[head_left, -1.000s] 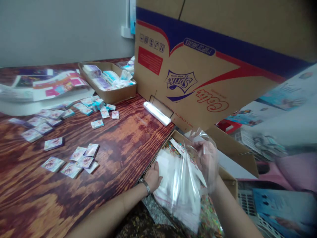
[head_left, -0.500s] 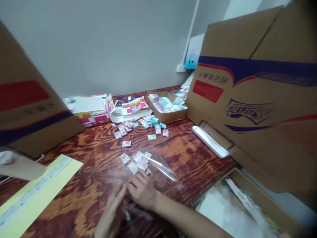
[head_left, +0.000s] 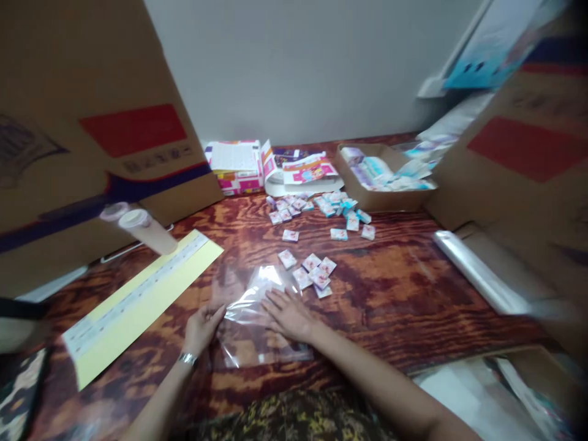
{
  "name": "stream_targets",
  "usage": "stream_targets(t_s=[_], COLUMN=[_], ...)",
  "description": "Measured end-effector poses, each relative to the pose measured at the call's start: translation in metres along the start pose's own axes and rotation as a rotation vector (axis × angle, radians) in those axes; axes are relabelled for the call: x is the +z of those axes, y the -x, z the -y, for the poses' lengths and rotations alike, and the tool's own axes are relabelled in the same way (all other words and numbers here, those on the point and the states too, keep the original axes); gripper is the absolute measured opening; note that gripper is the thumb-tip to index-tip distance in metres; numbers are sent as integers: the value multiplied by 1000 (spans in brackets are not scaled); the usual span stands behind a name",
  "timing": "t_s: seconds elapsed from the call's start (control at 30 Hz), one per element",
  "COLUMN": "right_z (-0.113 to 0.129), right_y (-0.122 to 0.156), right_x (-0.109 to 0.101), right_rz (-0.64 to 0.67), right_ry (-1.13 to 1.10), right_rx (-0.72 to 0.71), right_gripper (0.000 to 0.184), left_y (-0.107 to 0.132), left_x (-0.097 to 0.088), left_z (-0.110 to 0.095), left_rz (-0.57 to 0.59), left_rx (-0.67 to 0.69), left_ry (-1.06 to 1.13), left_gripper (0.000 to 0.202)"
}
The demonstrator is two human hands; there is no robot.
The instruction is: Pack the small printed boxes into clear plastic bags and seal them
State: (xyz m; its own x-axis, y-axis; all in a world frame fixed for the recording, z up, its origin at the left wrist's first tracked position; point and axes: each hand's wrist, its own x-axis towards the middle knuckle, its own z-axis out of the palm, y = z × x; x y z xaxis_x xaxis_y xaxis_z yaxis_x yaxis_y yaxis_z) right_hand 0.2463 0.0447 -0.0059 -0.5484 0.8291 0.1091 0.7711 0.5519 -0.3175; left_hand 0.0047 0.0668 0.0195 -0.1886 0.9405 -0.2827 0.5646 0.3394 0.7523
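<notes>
Hands apart now, were close together half second ago; film (head_left: 250, 318) flatter on table (head_left: 390, 275). Left hand (head_left: 202, 331) pinching film's left edge. Right hand (head_left: 289, 315) spread, palm down on film, near boxes (head_left: 320, 277).

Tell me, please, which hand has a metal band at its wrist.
The left hand, pinching the clear film, wears the band; the right hand, spread on the film, has none.

Both hands (head_left: 200, 331) (head_left: 290, 315) touch a clear plastic sheet (head_left: 250, 331).
</notes>
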Motion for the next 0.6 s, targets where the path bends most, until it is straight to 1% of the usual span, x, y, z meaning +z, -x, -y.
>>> stream_targets(t_s=[0.1, 0.17, 0.2, 0.23, 0.27, 0.3, 0.33, 0.37, 0.4, 0.43, 0.47, 0.5, 0.53, 0.6], right_z=[-5, -6, -6, -6, -6, -6, -5, -5, -4, -4, -3, -3, -3, -3], right_y=[0, -2, -4, -5, -7, -8, -9, -10, -10, -10, -9, -9, -9, -11], right_x=[7, 9, 9, 9, 9, 9, 10, 10, 10, 10, 10, 10, 9, 8], right_rz=[-27, -56, -68, -79, -89, -99, -107, -111, -111, -107, -100, -88, -75, -56], right_ry=[-32, -46, -47, -44, -40, -33, -28, -24, -22, -20, -20, -19, -19, -12], right_rx=[23, 42, 44, 43, 41, 42, 45, 44, 39, 33, 25, 15, 6, 7], right_gripper=[53, 48, 45, 42, 39, 36, 34, 33, 34, 36, 40, 43, 47, 54], left_y=[-12, -15, -14, -10, -4, 3, 12, 22, 32, 41, 48, 54, 59, 65], left_x=[-10, -21, -26, -31, -34, -34, -33, -29, -23, -16, -8, 0, 7, 17], left_z=[16, 22, 22, 20, 16, 12, 7, 2, -2, -4, -4, -2, 2, 14], left_rz=[39, 5, -46, -126, -215, -293, -330, -290, -183, -47, 76, 157, 213, 278], left_rx=[3, -3, 23, 81, 177, 308, 465, 628, 772, 891, 974, 1014, 1032, 1032], left_ry=[-64, -116, -169, -239, -318, -402, -475, -532, -577, -624, -673, -719, -759, -817], left_gripper=[57, 56, 54, 53, 51, 47, 42, 37, 34, 33, 34, 36, 38, 45])
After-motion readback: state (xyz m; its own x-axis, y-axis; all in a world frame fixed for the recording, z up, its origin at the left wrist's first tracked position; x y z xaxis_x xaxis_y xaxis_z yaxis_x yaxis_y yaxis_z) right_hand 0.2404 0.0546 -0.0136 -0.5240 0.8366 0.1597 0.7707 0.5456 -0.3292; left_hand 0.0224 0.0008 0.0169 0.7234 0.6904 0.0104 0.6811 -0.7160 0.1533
